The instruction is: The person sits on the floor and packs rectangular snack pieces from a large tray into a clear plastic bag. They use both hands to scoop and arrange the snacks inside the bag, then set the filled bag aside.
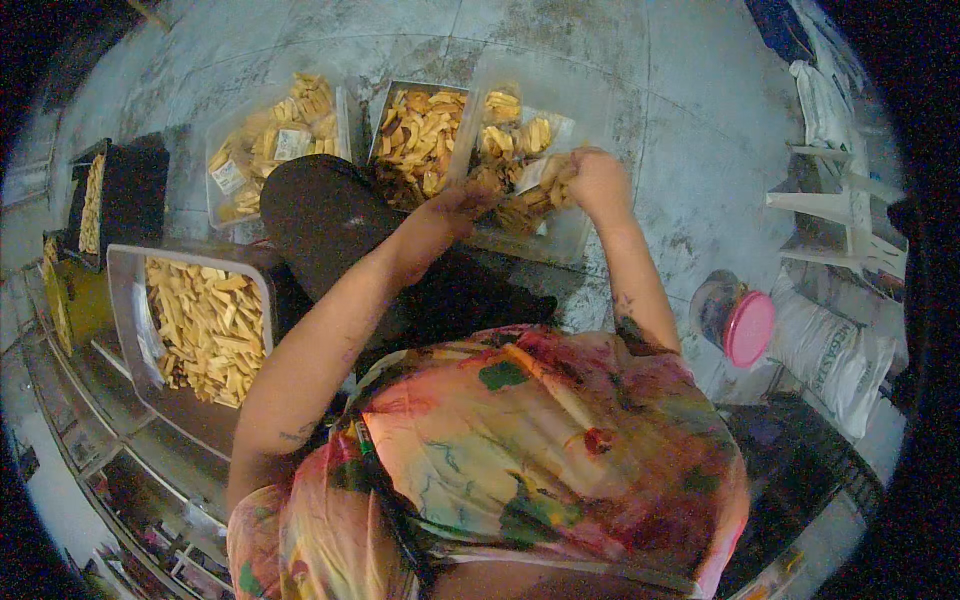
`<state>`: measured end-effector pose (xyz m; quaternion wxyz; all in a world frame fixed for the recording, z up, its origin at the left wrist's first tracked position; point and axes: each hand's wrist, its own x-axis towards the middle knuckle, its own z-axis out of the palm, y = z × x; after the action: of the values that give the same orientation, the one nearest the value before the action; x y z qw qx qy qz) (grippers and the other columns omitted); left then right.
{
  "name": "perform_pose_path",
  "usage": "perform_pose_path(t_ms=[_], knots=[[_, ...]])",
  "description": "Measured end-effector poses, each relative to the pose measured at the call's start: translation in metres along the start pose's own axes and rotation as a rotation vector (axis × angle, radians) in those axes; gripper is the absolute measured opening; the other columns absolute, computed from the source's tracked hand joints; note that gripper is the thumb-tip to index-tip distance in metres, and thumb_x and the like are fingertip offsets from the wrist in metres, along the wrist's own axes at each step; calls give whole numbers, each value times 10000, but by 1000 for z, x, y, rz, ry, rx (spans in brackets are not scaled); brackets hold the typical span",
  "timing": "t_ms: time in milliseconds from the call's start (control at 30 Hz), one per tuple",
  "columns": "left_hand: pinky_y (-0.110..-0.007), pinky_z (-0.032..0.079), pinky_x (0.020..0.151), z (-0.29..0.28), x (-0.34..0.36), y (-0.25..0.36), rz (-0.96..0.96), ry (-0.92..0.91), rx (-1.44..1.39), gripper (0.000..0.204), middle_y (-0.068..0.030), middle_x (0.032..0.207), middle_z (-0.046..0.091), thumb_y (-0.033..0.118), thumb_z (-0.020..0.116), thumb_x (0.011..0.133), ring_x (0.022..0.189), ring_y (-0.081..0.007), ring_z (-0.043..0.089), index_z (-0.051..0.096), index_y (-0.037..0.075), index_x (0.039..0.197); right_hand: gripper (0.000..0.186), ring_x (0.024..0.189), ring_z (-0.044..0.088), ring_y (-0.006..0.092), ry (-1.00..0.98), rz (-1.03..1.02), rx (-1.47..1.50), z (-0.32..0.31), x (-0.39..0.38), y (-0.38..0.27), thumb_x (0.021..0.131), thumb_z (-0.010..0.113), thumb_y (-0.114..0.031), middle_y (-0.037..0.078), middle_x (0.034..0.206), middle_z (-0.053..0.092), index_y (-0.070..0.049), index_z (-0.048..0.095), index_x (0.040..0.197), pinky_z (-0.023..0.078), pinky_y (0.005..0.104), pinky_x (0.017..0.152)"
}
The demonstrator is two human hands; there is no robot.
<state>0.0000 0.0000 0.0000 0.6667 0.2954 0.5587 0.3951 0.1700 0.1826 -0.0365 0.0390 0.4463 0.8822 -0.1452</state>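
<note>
Over the clear plastic bin at the right, a see-through bag of golden-brown baked sticks (541,198) with a pale label spans between my two hands. My right hand (600,183) is closed on the bag's right end. At its left end, my left hand (440,228) has its fingers curled in on the bag, though blur softens them. Below lie more packed bags (517,138) in the clear bin (570,95). Left of it, loose sticks (425,125) fill a metal-rimmed tray, which my left hand partly overlaps.
Another clear bin (215,150) of labelled bags stands farther left. A deep tray (125,300) of loose sticks sits by my left arm, with a dark tray (140,190) beyond. On the right are a pink-lidded tub (748,329), a white sack (835,350) and a white plastic chair (840,210).
</note>
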Motion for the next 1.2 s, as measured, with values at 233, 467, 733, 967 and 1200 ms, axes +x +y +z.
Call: perform_pose_path(t_ms=[233, 467, 733, 967, 1200], knots=[[-297, 320, 966, 15, 7, 3, 96, 60, -3, 368, -79, 1224, 504, 139, 432, 906, 1137, -170, 439, 450, 14, 1251, 146, 823, 602, 330, -144, -45, -155, 46, 18, 25, 770, 502, -156, 146, 876, 619, -58, 606, 797, 481, 429, 709], [-294, 334, 958, 14, 2, 13, 6, 81, 42, 385, -90, 1224, 506, 99, 418, 889, 1131, -171, 448, 442, 10, 1263, 227, 864, 591, 353, -305, -116, 19, 151, 25, 60, 832, 441, -189, 172, 945, 603, -50, 575, 951, 478, 440, 751], [-312, 331, 964, 10, 3, 7, -89, 122, 11, 401, -70, 1255, 491, 93, 431, 877, 1171, -179, 428, 449, 60, 1276, 244, 794, 611, 346, -23, 233, 190, 151, 33, 65, 725, 558, -231, 184, 840, 627, -25, 628, 834, 486, 433, 715], [-310, 314, 983, 5, 12, -4, 66, 1, -151, 413, -63, 1274, 476, 97, 452, 865, 1194, -182, 405, 444, 61, 1277, 178, 733, 632, 334, 195, 323, 22, 72, 107, 72, 690, 609, -171, 189, 789, 638, -14, 649, 762, 503, 421, 653], [-311, 299, 999, 10, 19, 6, -1, -1, -128, 578, -87, 1314, 434, -26, 466, 739, 1216, -198, 391, 399, 65, 1306, 168, 762, 632, 325, 46, -160, -384, 54, 160, 66, 743, 560, -138, 182, 882, 635, -22, 652, 824, 506, 431, 651]])
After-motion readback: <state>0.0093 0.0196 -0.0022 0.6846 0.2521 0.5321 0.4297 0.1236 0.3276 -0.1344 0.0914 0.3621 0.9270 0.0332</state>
